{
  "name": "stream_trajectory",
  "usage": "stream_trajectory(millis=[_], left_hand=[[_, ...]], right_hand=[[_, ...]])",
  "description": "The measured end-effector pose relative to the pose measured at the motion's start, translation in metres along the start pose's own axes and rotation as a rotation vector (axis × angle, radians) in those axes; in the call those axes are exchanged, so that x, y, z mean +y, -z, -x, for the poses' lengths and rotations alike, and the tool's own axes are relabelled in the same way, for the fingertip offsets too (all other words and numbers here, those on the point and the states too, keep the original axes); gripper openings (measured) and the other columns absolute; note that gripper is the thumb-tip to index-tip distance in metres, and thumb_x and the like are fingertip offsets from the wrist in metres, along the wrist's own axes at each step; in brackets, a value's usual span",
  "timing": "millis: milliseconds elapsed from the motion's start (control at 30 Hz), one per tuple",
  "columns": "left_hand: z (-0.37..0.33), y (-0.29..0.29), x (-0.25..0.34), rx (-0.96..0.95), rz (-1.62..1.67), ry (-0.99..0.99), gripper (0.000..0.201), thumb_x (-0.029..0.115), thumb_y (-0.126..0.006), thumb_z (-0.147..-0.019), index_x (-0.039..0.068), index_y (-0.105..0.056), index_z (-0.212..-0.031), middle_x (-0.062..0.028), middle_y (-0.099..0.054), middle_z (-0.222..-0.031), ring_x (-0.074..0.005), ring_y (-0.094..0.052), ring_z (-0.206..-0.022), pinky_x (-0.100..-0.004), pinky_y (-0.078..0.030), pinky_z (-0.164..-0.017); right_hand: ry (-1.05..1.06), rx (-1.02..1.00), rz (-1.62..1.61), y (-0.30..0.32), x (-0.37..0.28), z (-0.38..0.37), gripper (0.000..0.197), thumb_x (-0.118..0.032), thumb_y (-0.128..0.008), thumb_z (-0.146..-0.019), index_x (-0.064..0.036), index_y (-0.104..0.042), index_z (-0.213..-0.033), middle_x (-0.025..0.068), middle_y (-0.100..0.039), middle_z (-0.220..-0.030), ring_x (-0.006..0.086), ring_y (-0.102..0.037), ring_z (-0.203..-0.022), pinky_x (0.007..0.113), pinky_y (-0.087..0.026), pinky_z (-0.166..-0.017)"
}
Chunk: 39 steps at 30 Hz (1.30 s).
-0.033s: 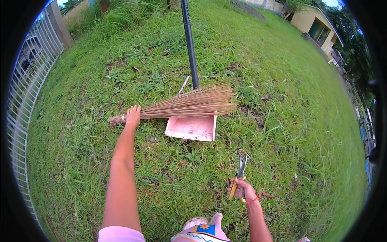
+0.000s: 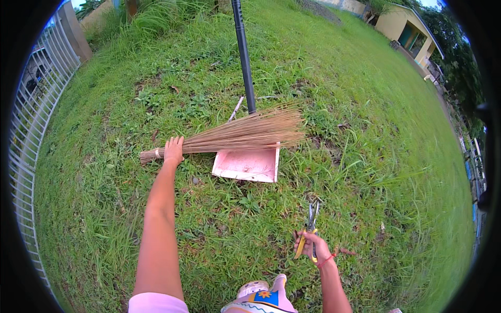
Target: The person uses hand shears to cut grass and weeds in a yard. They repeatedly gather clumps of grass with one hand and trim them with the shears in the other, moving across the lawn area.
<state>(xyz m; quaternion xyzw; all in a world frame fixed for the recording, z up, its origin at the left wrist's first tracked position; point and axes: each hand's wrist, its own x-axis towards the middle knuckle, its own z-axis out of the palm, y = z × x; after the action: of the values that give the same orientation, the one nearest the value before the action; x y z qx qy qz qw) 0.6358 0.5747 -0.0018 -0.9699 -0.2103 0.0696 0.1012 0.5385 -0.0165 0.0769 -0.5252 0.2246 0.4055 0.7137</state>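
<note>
My left hand [image 2: 174, 149] is wrapped round a stick broom [image 2: 240, 134] close to its pale-banded bound end, and the loose bristles fan out to the right. Beneath the bristles is a shallow pink dustpan [image 2: 244, 166], partly covered by them, with a long black handle [image 2: 244, 62] rising behind. Lower right, my right hand [image 2: 310, 244] is closed round the yellow handles of a pair of shears [image 2: 312, 214]; their metal blades point away from me and look slightly parted.
Grass with weeds [image 2: 229, 219] covers the ground. A white metal fence [image 2: 36, 130] curves along the left side. Far right stands a yellow building [image 2: 399, 28]. A thin stick [image 2: 236, 108] lies behind the broom. At the lower edge is a piece of printed cloth [image 2: 263, 301].
</note>
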Motion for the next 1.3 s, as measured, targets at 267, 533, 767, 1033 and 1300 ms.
stream_trajectory(millis=[267,533,767,1033,1300], left_hand=[[-0.031,0.035,0.051,0.064,0.109,-0.034,0.059,0.037,-0.07,-0.078,0.008,-0.045,-0.123,-0.0166,-0.049,-0.117,-0.0335,-0.051,-0.11,-0.045,-0.045,-0.088],[-0.141,0.168,0.134,0.122,0.475,0.289,0.058,0.048,-0.069,-0.078,-0.001,-0.062,-0.108,-0.019,-0.063,-0.109,-0.033,-0.062,-0.101,-0.0424,-0.052,-0.083],[-0.164,0.244,0.083,0.264,0.5,0.323,0.07,0.059,-0.063,-0.077,-0.002,-0.06,-0.111,-0.0213,-0.061,-0.114,-0.0359,-0.06,-0.104,-0.0436,-0.049,-0.089],[-0.171,0.278,0.097,0.286,1.226,0.266,0.128,0.073,-0.06,-0.07,-0.013,0.002,-0.14,-0.0354,-0.04,-0.132,-0.0378,-0.045,-0.123,-0.0453,-0.039,-0.102],[0.038,0.252,0.04,0.204,1.047,-0.323,0.031,0.035,-0.054,-0.092,0.011,-0.067,-0.108,0.0011,-0.059,-0.072,-0.0082,-0.051,-0.066,-0.0276,-0.046,-0.063]], right_hand=[[-0.091,-0.004,-0.046,0.001,0.014,-0.02,0.035,-0.028,-0.052,-0.089,-0.0015,-0.054,-0.112,0.0117,-0.059,-0.094,0.0272,-0.06,-0.087,0.044,-0.05,-0.082],[-0.051,0.058,-0.123,0.013,0.001,-0.01,0.036,-0.026,-0.052,-0.09,0.001,-0.053,-0.114,0.0111,-0.058,-0.091,0.0257,-0.061,-0.085,0.043,-0.052,-0.078],[-0.028,0.105,-0.162,0.022,0.0,-0.016,0.036,-0.027,-0.053,-0.09,0.0012,-0.052,-0.113,0.0111,-0.058,-0.09,0.0248,-0.06,-0.084,0.043,-0.052,-0.078],[0.023,0.066,-0.186,0.01,0.001,-0.023,0.034,-0.027,-0.054,-0.09,0.0004,-0.053,-0.111,0.0109,-0.058,-0.089,0.0245,-0.06,-0.083,0.042,-0.052,-0.077],[-0.06,-0.143,-0.009,0.005,0.006,-0.025,0.033,-0.021,-0.053,-0.089,-0.0082,-0.051,-0.119,0.0075,-0.06,-0.1,0.0217,-0.061,-0.097,0.042,-0.051,-0.082]])
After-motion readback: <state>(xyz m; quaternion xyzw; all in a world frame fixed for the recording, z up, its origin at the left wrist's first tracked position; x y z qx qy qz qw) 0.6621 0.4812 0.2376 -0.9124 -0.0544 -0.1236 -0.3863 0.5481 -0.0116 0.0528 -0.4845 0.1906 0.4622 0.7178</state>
